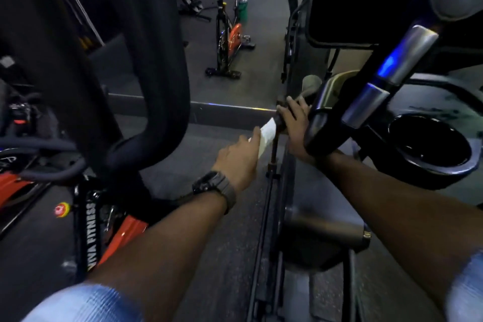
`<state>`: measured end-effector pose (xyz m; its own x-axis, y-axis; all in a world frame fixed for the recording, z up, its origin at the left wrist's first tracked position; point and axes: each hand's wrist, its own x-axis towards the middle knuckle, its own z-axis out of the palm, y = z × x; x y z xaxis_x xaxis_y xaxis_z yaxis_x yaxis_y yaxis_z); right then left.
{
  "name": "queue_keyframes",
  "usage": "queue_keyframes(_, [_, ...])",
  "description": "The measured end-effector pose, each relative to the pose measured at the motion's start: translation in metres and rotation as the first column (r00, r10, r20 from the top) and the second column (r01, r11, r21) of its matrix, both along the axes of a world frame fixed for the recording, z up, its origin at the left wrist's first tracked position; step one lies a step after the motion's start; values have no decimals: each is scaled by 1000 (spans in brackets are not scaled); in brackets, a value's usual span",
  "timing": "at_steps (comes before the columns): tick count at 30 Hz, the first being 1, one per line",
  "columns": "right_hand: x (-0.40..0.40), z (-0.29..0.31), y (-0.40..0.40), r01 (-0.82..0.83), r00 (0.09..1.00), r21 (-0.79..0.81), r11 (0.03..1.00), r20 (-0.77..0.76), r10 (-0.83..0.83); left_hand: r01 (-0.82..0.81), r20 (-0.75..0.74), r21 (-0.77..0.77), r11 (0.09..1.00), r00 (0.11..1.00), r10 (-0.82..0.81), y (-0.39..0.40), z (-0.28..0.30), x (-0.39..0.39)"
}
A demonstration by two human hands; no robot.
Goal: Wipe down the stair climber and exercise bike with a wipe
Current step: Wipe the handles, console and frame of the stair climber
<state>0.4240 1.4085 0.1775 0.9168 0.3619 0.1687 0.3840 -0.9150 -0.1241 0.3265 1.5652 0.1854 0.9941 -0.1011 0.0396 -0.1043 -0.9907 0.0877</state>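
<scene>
Here my left hand (239,157) pinches the wipe (267,136) against a thin upright rod (274,150) of the machine, just left of it. My right hand (294,119) grips the rod's top, so the wipe can run down its length.

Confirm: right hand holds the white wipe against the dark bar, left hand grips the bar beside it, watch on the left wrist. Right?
Not quite. In the head view the left hand holds the white wipe against the dark bar, and the right hand grips the bar beside it. The watch is on the left wrist, as stated.
</scene>
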Motion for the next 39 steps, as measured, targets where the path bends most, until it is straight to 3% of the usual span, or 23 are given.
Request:
queue_keyframes(2, [-4, -7, 9, -135, 979, -51, 990, 145, 141, -93, -23, 9, 996, 995, 93, 16, -7, -25])
queue_keyframes(4, [-15, -14, 14, -274, 949, -111, 955, 130, 287, -182, 17, 43, 982, 983, 181, 20, -9, -42])
queue_keyframes(7, [-35, -10, 23, -379, 917, -187, 906, 56, 395, -204, 117, 298, 933, 977, 176, 20, -15, -56])
queue_keyframes(11, [-51, -5, 32, -407, 906, -168, 898, 51, 420, -88, 64, 513, 854, 996, 64, 49, -6, -82])
queue_keyframes(17, [-62, -2, 41, -372, 924, -182, 910, 16, 381, 145, -21, 757, 636, 980, -199, 93, 13, -126])
queue_keyframes(21, [-71, 3, 45, -353, 926, -160, 922, 84, 369, 243, -8, 867, 436, 881, -474, 118, 27, -143])
queue_keyframes(24, [-88, 9, 57, -344, 936, -174, 923, 19, 352, 282, -3, 889, 361, 792, -611, 125, 45, -153])
queue_keyframes(27, [-119, 14, 83, -440, 897, -177, 880, -44, 440, 263, 76, 873, 412, 760, -646, 126, 43, -155])
queue_keyframes(31, [-160, 11, 109, -605, 796, -129, 786, -134, 591, 226, 182, 751, 620, 832, -524, 124, 30, -160])
queue_keyframes(35, [-151, 12, 96, -652, 757, -131, 747, -177, 629, 143, 368, 644, 751, 803, -469, 135, 13, -176])
queue_keyframes(39, [-148, 9, 89, -654, 750, -70, 753, -183, 635, 12, 524, 386, 922, 820, -230, 138, -24, -195])
